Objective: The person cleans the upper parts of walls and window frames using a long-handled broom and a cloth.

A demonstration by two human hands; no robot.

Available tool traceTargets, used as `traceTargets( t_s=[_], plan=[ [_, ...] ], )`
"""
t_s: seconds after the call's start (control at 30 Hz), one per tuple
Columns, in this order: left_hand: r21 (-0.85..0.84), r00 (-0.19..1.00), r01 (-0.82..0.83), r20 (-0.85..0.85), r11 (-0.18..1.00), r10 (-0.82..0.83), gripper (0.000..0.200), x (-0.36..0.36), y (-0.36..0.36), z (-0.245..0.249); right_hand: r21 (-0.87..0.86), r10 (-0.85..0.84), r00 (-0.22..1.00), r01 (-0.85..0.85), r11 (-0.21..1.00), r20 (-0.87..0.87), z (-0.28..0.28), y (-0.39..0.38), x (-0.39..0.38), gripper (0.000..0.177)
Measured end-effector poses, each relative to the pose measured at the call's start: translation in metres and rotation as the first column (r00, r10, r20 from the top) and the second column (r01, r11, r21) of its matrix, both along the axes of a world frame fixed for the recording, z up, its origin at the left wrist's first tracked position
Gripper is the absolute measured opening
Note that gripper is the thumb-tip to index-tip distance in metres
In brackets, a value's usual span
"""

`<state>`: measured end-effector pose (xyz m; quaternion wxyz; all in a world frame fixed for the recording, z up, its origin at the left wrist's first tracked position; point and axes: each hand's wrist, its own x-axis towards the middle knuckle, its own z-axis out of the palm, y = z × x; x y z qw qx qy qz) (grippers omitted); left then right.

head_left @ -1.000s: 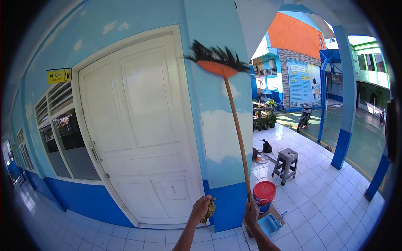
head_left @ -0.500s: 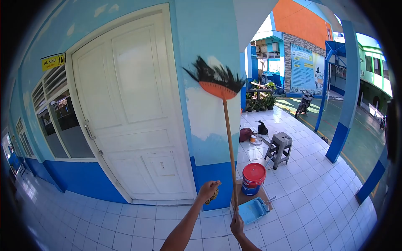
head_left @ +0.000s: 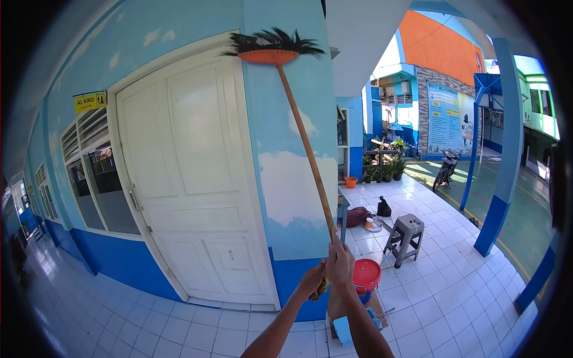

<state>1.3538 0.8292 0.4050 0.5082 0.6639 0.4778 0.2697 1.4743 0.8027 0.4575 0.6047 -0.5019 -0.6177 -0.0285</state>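
Note:
A broom (head_left: 307, 152) with an orange head and black bristles is raised, bristles up, against the light-blue wall (head_left: 283, 125) right of the white door. My right hand (head_left: 341, 262) is closed round its wooden handle, near the lower part that shows. Just left of it, my left hand (head_left: 313, 280) is closed on a brownish cloth (head_left: 322, 289) and is close to the handle's lower end; whether it also grips the handle is hidden. White patches mark the wall behind the handle.
A red-lidded paint bucket (head_left: 366, 275) and a blue paint tray (head_left: 344, 330) stand on the floor by my right forearm. Behind are a grey stool (head_left: 406, 238), a dark red bag (head_left: 358, 216) and a black bag (head_left: 384, 207). A blue pillar (head_left: 494, 221) rises on the right.
The broom head has moved up and left, and its handle now leans left. My right hand has risen along with the handle, and my left hand has come beside it. The view has shifted.

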Motion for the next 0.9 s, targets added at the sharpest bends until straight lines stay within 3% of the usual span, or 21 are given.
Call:
traceTargets(
  t_s=[0.07, 0.1, 0.2, 0.27, 0.37, 0.4, 0.5, 0.57, 0.63, 0.77, 0.8, 0.83, 0.9],
  plan=[
    [-0.038, 0.922, -0.084, 0.375, 0.996, 0.092, 0.079, 0.006, -0.008, 0.015, 0.142, -0.08, 0.993, 0.066, 0.988, 0.091, 0.13, 0.06, 0.006, 0.056],
    [-0.048, 0.885, -0.126, 0.446, 0.991, 0.135, 0.083, 0.003, -0.015, 0.023, 0.186, -0.166, 0.973, 0.136, 0.973, 0.158, 0.195, 0.08, 0.01, 0.058],
    [-0.029, 0.882, -0.25, 0.405, 0.968, 0.24, 0.083, -0.024, -0.035, 0.022, 0.205, -0.25, 0.962, 0.225, 0.953, 0.107, 0.357, 0.097, 0.025, 0.051],
    [-0.099, 0.889, -0.277, 0.35, 0.956, 0.294, 0.083, -0.053, -0.044, 0.006, 0.324, -0.219, 0.973, 0.186, 0.928, 0.068, 0.415, 0.116, 0.03, 0.048],
    [-0.219, 0.865, -0.335, 0.315, 0.917, 0.391, 0.081, -0.078, -0.045, -0.015, 0.402, -0.098, 0.994, 0.069, 0.913, 0.052, 0.412, 0.158, 0.033, 0.047],
    [-0.206, 0.867, -0.331, 0.318, 0.921, 0.383, 0.081, -0.083, -0.042, -0.02, 0.355, -0.051, 0.996, 0.023, 0.935, 0.072, 0.384, 0.138, 0.027, 0.047],
    [-0.12, 0.903, -0.326, 0.255, 0.938, 0.347, 0.073, -0.093, -0.02, -0.022, 0.234, -0.143, 0.951, 0.078, 0.969, 0.274, 0.255, 0.144, 0.029, 0.06],
    [-0.066, 0.941, -0.232, 0.239, 0.97, 0.241, 0.07, -0.101, -0.006, -0.012, 0.269, -0.241, 0.916, 0.156, 0.95, 0.322, 0.176, 0.139, 0.047, 0.057],
    [-0.078, 0.932, -0.226, 0.274, 0.971, 0.238, 0.069, -0.112, -0.011, 0.006, 0.336, -0.2, 0.947, 0.108, 0.936, 0.253, 0.161, 0.112, 0.064, 0.052],
    [-0.131, 0.918, -0.234, 0.298, 0.963, 0.264, 0.067, -0.145, -0.004, 0.011, 0.4, -0.07, 0.994, 0.029, 0.916, 0.087, 0.238, 0.119, 0.05, 0.047],
    [-0.137, 0.905, -0.217, 0.342, 0.967, 0.252, 0.067, -0.153, 0.002, 0.006, 0.443, -0.054, 0.998, 0.03, 0.896, 0.043, 0.276, 0.132, 0.039, 0.046],
    [-0.141, 0.903, -0.216, 0.349, 0.966, 0.253, 0.067, -0.159, 0.004, 0.006, 0.353, -0.116, 0.992, 0.095, 0.931, 0.039, 0.321, 0.128, 0.027, 0.045],
    [-0.118, 0.941, -0.204, 0.251, 0.972, 0.227, 0.066, -0.176, 0.009, 0.011, 0.458, -0.18, 0.984, 0.162, 0.874, -0.003, 0.411, 0.167, 0.003, 0.044]
  ],
)
